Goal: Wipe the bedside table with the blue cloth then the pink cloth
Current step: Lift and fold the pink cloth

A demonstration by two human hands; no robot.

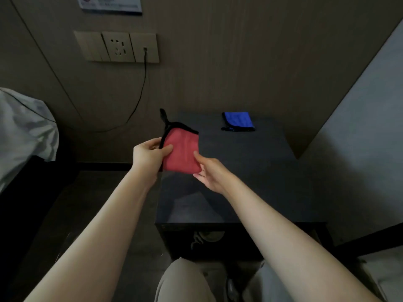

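Two hands hold the pink cloth [182,152] up over the left rear part of the bedside table [250,171]. It is folded, reddish-pink, black trim along its upper and left edges, a black loop sticking up at the top corner. Left hand [149,153] pinches the cloth's left edge, thumb on the front face, fingers behind. Right hand [210,171] grasps the lower right edge, thumb on the front face, fingers underneath. Cloth looks lifted off the tabletop; contact with the surface cannot be told.

Blue cloth [238,120] lies folded flat on the table's far right part, near the wall, black trim, well apart from both hands.

Table is dark, boxy, with an open compartment below the front edge holding something unclear. Behind it a brown panel wall with a socket plate [116,46]; a black cable [139,92] is plugged into its right section and droops down left. White bedding [24,131] at left edge. Person's knees in light trousers [183,282] at the bottom
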